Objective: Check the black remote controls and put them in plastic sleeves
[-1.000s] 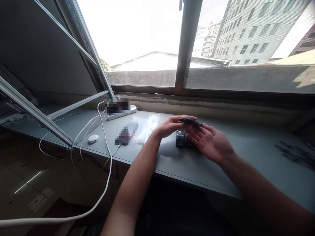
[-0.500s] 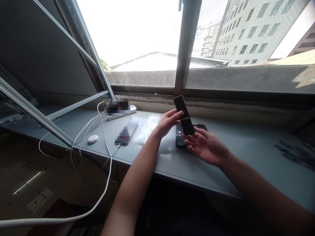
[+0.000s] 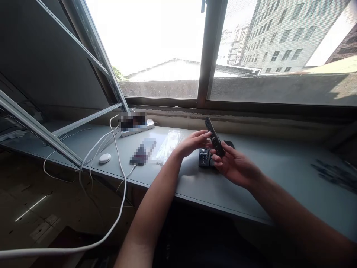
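A black remote control [image 3: 214, 137] is held up above the grey tabletop, tilted with its button side turned toward the left. My right hand [image 3: 234, 162] grips its lower end between thumb and fingers. At its left side, my left hand [image 3: 193, 143] has its fingertips against the remote, the fingers loosely bent. Beneath the hands, other black remotes [image 3: 204, 158] lie side by side on the table, partly hidden by my hands and the raised remote.
Left of my hands lie clear plastic bags [image 3: 169, 147], a blurred-out device [image 3: 142, 152] on a cable, a white round object [image 3: 105, 158] and a white power strip [image 3: 136, 129]. White cables [image 3: 122, 186] hang over the front edge. Dark items [image 3: 334, 175] lie far right.
The raised remote has turned more edge-on and shifted slightly right and down. My right hand has closed further around its lower end, and my left hand has moved slightly right.
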Tool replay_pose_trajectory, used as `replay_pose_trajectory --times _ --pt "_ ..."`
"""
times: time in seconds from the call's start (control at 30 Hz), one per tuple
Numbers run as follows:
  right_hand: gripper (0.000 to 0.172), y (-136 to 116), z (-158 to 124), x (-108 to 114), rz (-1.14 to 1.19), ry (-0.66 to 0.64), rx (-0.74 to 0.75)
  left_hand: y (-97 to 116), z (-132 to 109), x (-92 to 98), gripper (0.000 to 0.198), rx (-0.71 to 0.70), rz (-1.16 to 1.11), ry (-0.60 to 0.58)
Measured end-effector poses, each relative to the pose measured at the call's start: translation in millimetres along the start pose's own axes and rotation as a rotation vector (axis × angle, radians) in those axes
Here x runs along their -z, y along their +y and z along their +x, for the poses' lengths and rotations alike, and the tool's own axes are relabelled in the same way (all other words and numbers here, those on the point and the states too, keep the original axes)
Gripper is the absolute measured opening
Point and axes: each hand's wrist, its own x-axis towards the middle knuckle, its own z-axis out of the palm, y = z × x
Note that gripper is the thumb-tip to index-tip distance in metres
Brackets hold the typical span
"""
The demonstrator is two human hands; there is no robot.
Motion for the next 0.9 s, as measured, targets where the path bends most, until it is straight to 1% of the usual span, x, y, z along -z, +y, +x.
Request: replay_pose_trajectory --times 0.1,0.2,0.27,0.4,0.47,0.6,0.63,0.77,0.83,0.9 --pt "0.017 -1.4 -1.1 0.1 -0.026 0.069 0.018 -1.0 2.5 -0.6 0.061 0.039 -0.032 -0.002" --pt "0.021 -2.1 -1.4 -0.4 -0.042 0.126 0.036 -1.1 5.0 -1.4 0.064 0.058 -0.065 0.054" --pt "0.021 -2.0 -0.3 0.1 -0.027 0.141 0.038 -0.7 5.9 -1.3 0.067 0.057 -0.077 0.094" --pt "0.034 -1.2 4.2 4.1 0.023 0.104 0.041 -0.4 5.4 -0.5 0.062 0.023 -0.072 0.119" --pt "0.032 -1.3 5.2 5.6 0.033 0.079 0.046 -0.8 4.9 0.0 0.059 0.008 -0.069 0.108" --pt "0.023 -1.9 3.0 4.0 0.016 0.074 0.06 -0.3 4.0 -0.1 0.06 0.001 -0.04 0.074" --pt "0.025 -1.7 2.2 3.1 0.0 0.07 0.063 0.5 3.5 -0.7 0.06 0.004 -0.035 0.071" --pt "0.053 1.3 0.9 2.4 -0.086 0.072 0.096 5.1 0.0 -4.7 0.065 0.021 -0.025 0.102" --pt "0.057 3.6 1.5 3.6 -0.112 0.077 0.114 6.7 -1.8 -5.8 0.066 0.028 -0.011 0.112" --pt "0.056 5.5 2.4 5.0 -0.125 0.075 0.123 7.0 -2.8 -5.5 0.068 0.031 -0.001 0.11"
